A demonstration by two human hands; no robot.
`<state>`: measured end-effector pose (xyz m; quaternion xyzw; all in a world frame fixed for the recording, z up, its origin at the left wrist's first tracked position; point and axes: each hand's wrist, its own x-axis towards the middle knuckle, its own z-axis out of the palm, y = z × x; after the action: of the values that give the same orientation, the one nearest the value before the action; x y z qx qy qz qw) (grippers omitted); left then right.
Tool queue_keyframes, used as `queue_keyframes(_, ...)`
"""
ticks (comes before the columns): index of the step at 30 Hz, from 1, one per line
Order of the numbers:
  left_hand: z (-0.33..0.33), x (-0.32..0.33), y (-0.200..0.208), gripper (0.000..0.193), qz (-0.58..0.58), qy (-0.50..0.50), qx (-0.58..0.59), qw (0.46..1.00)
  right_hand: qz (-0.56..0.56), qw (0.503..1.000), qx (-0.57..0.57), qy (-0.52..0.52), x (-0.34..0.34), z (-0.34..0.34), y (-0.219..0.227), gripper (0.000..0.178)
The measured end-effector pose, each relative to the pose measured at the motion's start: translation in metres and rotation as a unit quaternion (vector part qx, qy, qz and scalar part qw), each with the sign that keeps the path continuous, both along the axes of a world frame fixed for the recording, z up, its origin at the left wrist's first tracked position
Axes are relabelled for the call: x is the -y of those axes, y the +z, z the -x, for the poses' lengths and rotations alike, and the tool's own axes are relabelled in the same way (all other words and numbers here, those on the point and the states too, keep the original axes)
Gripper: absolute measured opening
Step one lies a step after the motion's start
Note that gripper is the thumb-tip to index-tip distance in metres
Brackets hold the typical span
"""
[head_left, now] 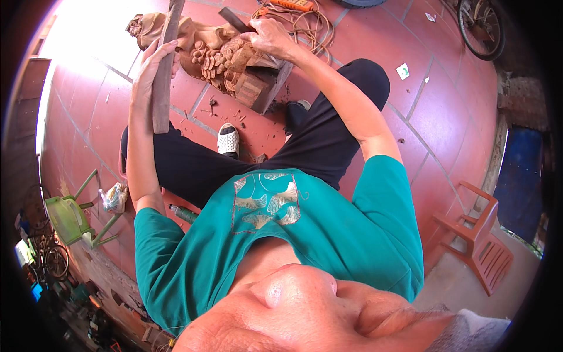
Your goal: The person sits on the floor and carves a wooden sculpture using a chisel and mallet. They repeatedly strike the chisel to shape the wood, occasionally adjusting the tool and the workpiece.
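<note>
A brown wooden carving [208,61] with fruit-like clusters lies on the tiled floor in front of me, its blocky base [252,92] toward my feet. My left hand [155,66] is closed round a long, flat wooden bar [161,108], held upright in the picture beside the carving's left part. Over the carving's right part, my right hand [271,39] is closed on a short dark bar-shaped tool [234,20]. Its far end sticks out to the left, and I cannot tell whether it touches the wood.
Behind the carving lie an orange power strip [291,4] and a tangled cord [316,35]. Wood chips [212,104] are scattered near my white sandal [228,139]. A green chair [67,218] stands at left, a reddish plastic chair [478,234] at right, and a bicycle wheel [482,26] far right.
</note>
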<state>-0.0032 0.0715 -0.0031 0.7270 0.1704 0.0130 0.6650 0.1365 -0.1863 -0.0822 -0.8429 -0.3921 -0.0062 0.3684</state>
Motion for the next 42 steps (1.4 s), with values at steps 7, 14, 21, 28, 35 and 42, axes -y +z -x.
queue_keyframes(7,-0.004,0.003,-0.003,0.028,-0.01,-0.006,-0.016,1.0,-0.165,0.981,-0.1,0.021,-0.018,-0.011,0.03,0.034)
queue_keyframes(14,0.003,0.006,0.0,0.027,-0.014,-0.02,-0.014,1.0,-0.022,0.996,-0.042,0.077,-0.027,-0.005,-0.003,0.039)
queue_keyframes(21,0.005,0.009,0.003,0.028,-0.024,-0.018,-0.019,0.999,0.031,0.995,-0.059,0.068,-0.012,0.002,0.011,0.039)
queue_keyframes(28,0.01,0.018,0.014,0.035,-0.044,-0.032,-0.007,0.998,0.066,0.993,-0.03,0.097,-0.008,-0.014,-0.015,0.034)
queue_keyframes(35,0.006,0.006,0.005,0.036,-0.04,-0.007,0.005,0.999,-0.002,0.99,-0.127,0.059,-0.013,-0.004,0.011,0.032)
queue_keyframes(42,0.01,0.021,0.012,0.036,-0.06,-0.016,-0.023,0.998,0.011,0.997,-0.042,0.07,-0.014,-0.008,0.001,0.03)
